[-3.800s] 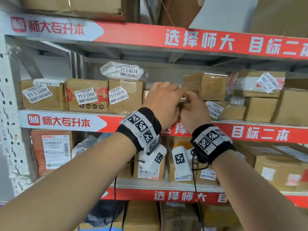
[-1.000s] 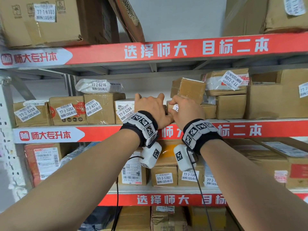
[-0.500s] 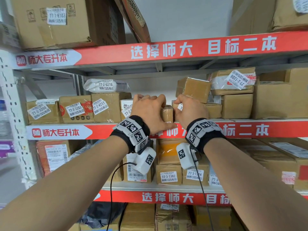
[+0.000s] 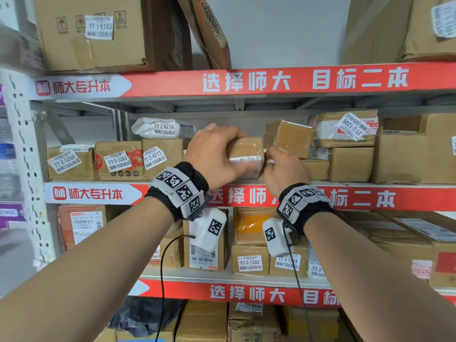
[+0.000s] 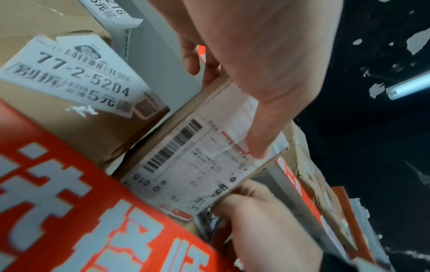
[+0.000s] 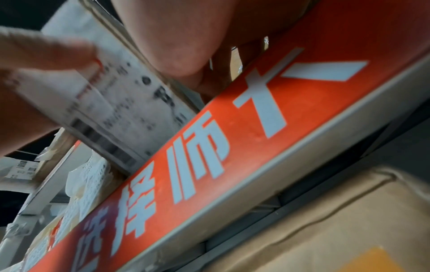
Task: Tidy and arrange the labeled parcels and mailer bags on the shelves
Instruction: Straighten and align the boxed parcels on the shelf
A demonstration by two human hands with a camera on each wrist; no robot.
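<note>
The parcel [image 4: 245, 157] is now tipped up off the middle shelf [image 4: 370, 197], its printed label facing near, where half a second ago it sat low between the hands. The left hand [image 4: 212, 156] grips its top and left side and the right hand [image 4: 283, 169] pinches its right edge, so it is probably being turned to show its label.

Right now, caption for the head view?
Both hands, left hand and right hand, grip small taped parcel at middle shelf.

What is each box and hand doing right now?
small box: lifted at the middle shelf's front, shipping label facing out.
left hand: grips the small box's left side.
right hand: holds its right end.
box 77-2-5204: sits on the shelf, left of the small box.
white mailer bag 77-2-6216: lies on top of box 77-2-4211.
</note>
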